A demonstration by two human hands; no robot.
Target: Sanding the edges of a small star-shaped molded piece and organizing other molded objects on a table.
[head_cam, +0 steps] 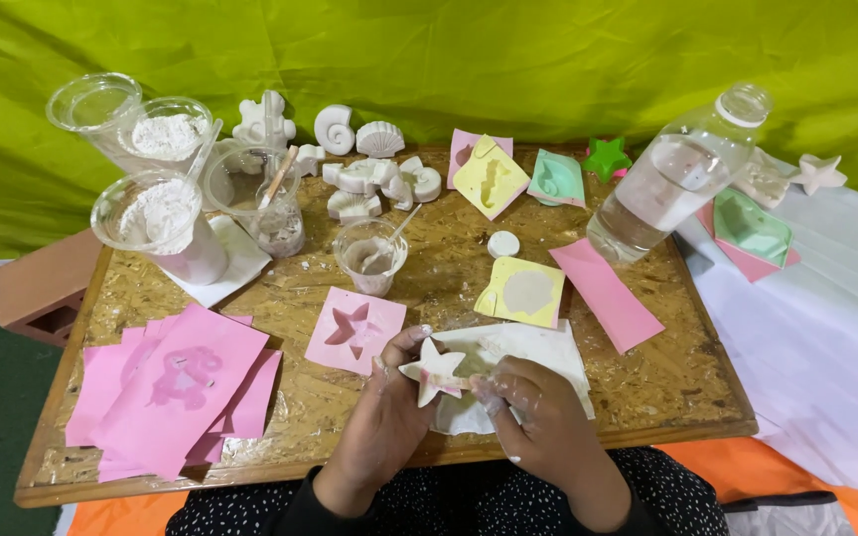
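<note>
Over the near edge of the chipboard tabletop (667, 382), the left hand (389, 412) is pinching a white plaster star (432, 370) by its left arms, while the right hand (533, 412) is closing its fingertips on the star's right side, above a white sheet (538, 347). Just beyond the star, a pink star mould (355, 330) is lying flat, with a small cup (370, 255) of grey mix standing behind it and a water bottle (672, 179) lying tilted at the far right.
</note>
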